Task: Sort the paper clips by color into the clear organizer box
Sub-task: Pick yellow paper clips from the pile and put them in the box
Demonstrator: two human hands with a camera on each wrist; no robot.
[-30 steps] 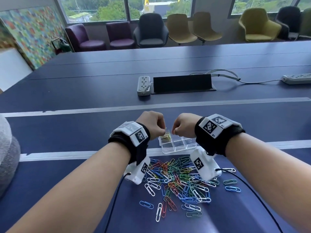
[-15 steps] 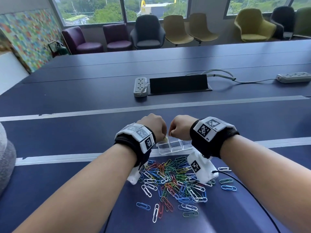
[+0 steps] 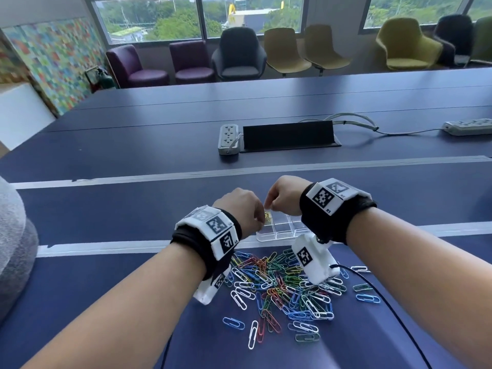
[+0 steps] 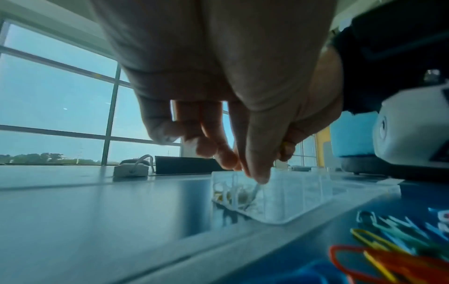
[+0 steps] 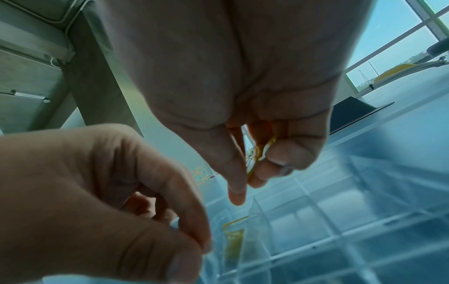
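Both hands over the clear organizer box, far left corner. Right hand pinches yellow paper clips between thumb and fingertips. Left hand has fingers curled; probably pinching one clip, blurred. Risk: clips released high bounce into a neighbouring compartment. Mixed pile waits nearby.
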